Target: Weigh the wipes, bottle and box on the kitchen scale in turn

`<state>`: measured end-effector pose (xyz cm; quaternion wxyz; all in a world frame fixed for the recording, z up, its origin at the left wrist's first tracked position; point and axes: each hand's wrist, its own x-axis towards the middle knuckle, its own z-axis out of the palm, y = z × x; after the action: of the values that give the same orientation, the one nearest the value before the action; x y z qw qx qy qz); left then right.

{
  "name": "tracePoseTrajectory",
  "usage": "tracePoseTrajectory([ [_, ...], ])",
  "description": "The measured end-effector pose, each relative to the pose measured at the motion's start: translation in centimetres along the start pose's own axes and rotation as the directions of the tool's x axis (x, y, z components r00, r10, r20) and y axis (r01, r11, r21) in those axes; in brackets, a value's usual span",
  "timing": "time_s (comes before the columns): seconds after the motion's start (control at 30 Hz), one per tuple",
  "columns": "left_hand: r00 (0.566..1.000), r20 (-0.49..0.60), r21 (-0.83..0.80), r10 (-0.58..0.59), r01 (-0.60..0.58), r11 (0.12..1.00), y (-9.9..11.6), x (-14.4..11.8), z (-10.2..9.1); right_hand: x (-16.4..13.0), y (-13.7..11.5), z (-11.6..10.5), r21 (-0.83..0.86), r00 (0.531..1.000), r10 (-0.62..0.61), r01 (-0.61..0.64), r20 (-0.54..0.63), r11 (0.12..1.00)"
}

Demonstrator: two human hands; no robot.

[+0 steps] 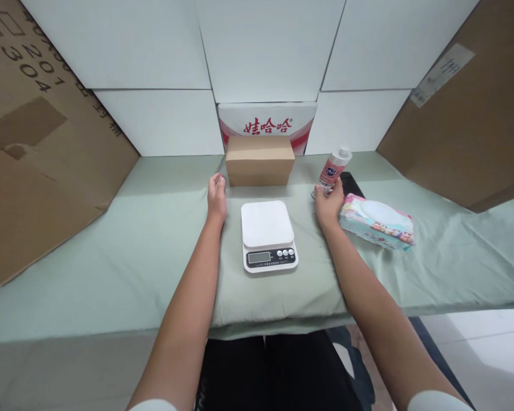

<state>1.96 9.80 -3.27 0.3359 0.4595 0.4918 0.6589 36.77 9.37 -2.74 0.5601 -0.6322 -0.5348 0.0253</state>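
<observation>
A pink-labelled bottle (333,169) with a white cap leans to the right, its base close to the green cloth. My right hand (329,204) is closed around its lower part, hiding some of the label. Just left of the small brown cardboard box (259,165) is my left hand (216,195), its fingers loosely curled with nothing visible in them. Between my forearms sits a white kitchen scale (268,225) with a grey display and several round buttons; nothing is on its platform. A colourful pack of wipes (377,221) lies right of my right hand.
A dark object (352,184) lies partly hidden behind the bottle and wipes. White panels and a white box with red lettering (268,121) line the back. Large cardboard pieces stand at the left (47,171) and right (458,125). The green cloth (154,245) covers the table.
</observation>
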Motion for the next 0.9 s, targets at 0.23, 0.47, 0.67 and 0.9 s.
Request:
tracePoseTrajectory([
  [0.23,0.998,-0.038,0.001,-0.04,0.04,0.999,0.3,-0.1,0.2,-1.8,-4.9,-1.7,-0.084,0.989,-0.144,0.14,-0.037,0.987],
  [0.47,1.0,-0.027,0.058,0.012,-0.01,0.998,1.4,-0.5,0.2,-3.1,-8.2,-3.2,-0.032,0.943,-0.328,0.327,-0.053,0.945],
  [0.67,0.83,0.345,0.123,0.439,-0.503,0.855,8.4,-5.5,3.5,-2.5,-6.9,-14.1,-0.16,0.946,-0.305,0.286,-0.109,0.945],
  [0.9,0.323,0.946,0.225,-0.008,-0.641,0.734,14.8,-11.1,17.3,-0.2,5.4,-25.7,-0.308,0.954,-0.022,0.119,0.3,0.944],
])
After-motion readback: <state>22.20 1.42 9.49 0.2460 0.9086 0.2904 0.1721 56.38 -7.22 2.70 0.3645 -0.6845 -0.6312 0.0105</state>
